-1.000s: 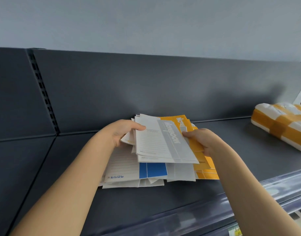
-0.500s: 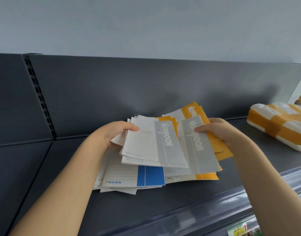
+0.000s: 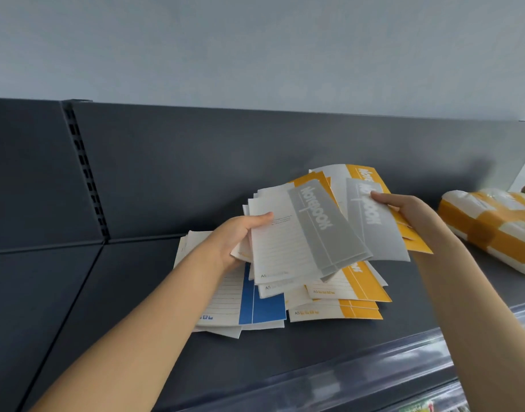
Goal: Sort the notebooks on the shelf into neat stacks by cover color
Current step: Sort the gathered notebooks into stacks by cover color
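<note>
My left hand (image 3: 240,236) grips a small bundle of grey-banded notebooks (image 3: 297,233) by its left edge, lifted above the pile. Orange-banded covers peek out behind that bundle. My right hand (image 3: 404,209) pinches a second bundle, a grey-banded notebook (image 3: 374,230) on top of orange-banded notebooks (image 3: 416,242), held up to the right. Below on the dark shelf (image 3: 136,292) lie a blue-banded notebook (image 3: 261,307) and several orange-banded notebooks (image 3: 356,304) in a loose heap.
A plastic-wrapped orange and white pack (image 3: 493,224) rests on the shelf at the right. The shelf's dark back panel (image 3: 196,162) rises behind the pile, with a slotted upright (image 3: 83,171) at the left. A clear price rail (image 3: 344,379) runs along the front edge.
Both hands have lifted their bundles and drawn them apart. My right hand moved up and right with the grey and orange notebooks, uncovering orange notebooks on the shelf.
</note>
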Tool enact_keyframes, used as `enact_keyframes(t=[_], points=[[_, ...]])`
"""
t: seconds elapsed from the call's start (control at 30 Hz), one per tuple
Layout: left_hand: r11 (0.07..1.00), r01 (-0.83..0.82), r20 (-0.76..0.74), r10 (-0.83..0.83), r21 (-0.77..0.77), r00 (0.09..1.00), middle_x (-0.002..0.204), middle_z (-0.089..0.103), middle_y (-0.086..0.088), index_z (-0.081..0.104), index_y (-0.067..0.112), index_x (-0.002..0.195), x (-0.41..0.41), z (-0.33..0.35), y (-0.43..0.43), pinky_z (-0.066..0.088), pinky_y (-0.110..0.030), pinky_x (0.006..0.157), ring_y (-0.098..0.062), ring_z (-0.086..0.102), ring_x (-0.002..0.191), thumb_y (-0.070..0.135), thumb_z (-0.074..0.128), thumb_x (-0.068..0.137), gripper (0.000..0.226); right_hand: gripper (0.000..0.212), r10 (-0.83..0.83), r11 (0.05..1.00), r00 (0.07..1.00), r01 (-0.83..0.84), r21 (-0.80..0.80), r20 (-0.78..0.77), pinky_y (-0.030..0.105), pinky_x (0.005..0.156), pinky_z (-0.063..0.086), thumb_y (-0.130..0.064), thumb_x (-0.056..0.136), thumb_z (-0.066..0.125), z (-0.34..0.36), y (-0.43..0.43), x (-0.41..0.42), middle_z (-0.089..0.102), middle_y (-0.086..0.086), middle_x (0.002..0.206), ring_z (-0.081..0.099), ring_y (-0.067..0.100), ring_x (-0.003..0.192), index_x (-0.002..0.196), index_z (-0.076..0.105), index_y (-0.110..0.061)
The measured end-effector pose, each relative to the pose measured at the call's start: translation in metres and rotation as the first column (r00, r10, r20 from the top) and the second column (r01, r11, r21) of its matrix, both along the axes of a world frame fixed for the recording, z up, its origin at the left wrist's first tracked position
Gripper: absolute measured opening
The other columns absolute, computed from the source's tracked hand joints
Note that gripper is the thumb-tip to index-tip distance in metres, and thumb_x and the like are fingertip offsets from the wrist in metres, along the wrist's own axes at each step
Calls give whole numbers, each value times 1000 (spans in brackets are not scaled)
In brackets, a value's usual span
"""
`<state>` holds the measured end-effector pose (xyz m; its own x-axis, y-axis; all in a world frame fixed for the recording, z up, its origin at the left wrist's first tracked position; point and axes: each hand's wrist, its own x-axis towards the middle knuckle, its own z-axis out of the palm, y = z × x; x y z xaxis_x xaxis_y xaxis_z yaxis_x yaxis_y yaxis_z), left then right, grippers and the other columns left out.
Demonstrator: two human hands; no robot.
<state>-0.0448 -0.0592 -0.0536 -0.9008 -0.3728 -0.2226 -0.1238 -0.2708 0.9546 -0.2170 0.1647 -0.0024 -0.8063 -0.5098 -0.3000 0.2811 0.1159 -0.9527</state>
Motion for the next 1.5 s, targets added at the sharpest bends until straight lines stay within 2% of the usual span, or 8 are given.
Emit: enact_keyframes(t=[0.2,0.57,0.67,0.8,1.03,1.17,1.37,1.5], points=[[998,-12,-32,14,65,999,103,72,-9,64,7,122,-2,-1,8,55,-35,74,-22,70,86,27,56,96,34,30,-22,994,1000,22,-105,2,26,42,54,-31,88,61,14,7,5,72,4,72,70,19,53,111,57,-12],[984,-23,-122,45,179,992,102,68,-11,60,8,120,-2,25,5,56,-32,65,-23,68,85,31,50,98,34,32,-10,972,1000,3,-236,-29,27,44,54,-24,88,62,31,-10,25,71,9,77,70,21,56,113,56,-5],[992,-78,-111,88,97,990,109,72,-13,63,8,122,5,28,1,56,-36,75,-25,70,89,27,56,96,34,27,20,985,999,-27,-170,-43,29,42,53,-24,91,60,18,-33,38,71,10,66,68,22,50,108,59,-4],[984,-177,-8,177,-20,984,98,74,-10,65,7,121,19,22,-3,54,-26,54,-22,70,75,20,65,91,33,35,183,967,978,-198,-163,-99,27,41,53,-46,92,53,3,-62,61,72,4,64,70,19,53,99,62,-13],[973,-197,-58,191,-119,980,93,76,-6,65,15,112,54,13,-25,58,-27,56,-18,74,75,13,71,85,28,34,503,863,863,-504,-35,-43,38,62,58,-17,78,65,-10,-91,75,73,8,93,72,25,81,111,58,-17],[973,-211,-65,205,-92,976,104,74,-7,60,21,117,75,13,-39,59,-35,67,-24,73,90,2,73,79,44,41,422,902,906,-416,-112,27,40,70,56,-31,74,72,-25,-112,94,73,11,100,70,30,85,111,63,-15],[960,-240,-29,238,-146,971,107,74,-5,57,22,124,123,1,-61,56,-47,88,-27,70,99,2,80,72,61,43,240,951,940,-277,-135,-242,39,64,58,-18,73,81,-46,-145,137,74,9,98,72,27,82,112,64,-13],[923,-197,-41,195,-331,980,110,71,6,52,29,125,160,7,-62,56,-28,75,-12,68,99,0,81,72,67,82,337,923,889,-377,-76,-309,44,72,59,-23,47,94,-44,-169,173,71,7,107,71,26,90,119,57,-13]])
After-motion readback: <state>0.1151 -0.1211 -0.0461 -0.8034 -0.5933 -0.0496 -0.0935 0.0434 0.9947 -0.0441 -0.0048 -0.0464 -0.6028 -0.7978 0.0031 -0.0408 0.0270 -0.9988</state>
